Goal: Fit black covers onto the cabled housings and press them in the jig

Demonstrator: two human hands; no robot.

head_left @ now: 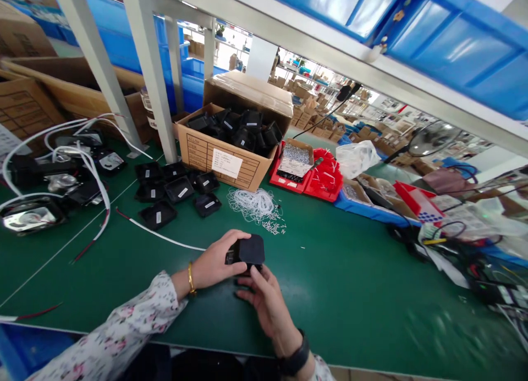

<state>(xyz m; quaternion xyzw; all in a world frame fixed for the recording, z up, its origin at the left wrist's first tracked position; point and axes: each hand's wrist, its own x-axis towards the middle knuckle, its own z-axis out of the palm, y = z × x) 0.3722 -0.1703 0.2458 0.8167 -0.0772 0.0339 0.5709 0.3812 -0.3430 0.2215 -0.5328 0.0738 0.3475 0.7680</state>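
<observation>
A small black plastic housing (251,250) is held just over the green bench, near its front edge. My left hand (216,260) grips it from the left, thumb and fingers round its side. From below right, my right hand (266,298) has its thumb against the lower edge; its other fingers are bent and partly hidden. A white cable (165,238) with a red wire end runs along the bench up to my left hand. Beyond the hands lie a coil of clear thin tubing (251,205) and scattered small screw-like pieces (274,226).
Several black covers (179,189) with white labels lie before a cardboard box (231,161) full of black parts. Wired assemblies (37,213) crowd the left. Red trays (325,175) and bins line the back right. A shelf beam (330,34) with blue crates crosses overhead.
</observation>
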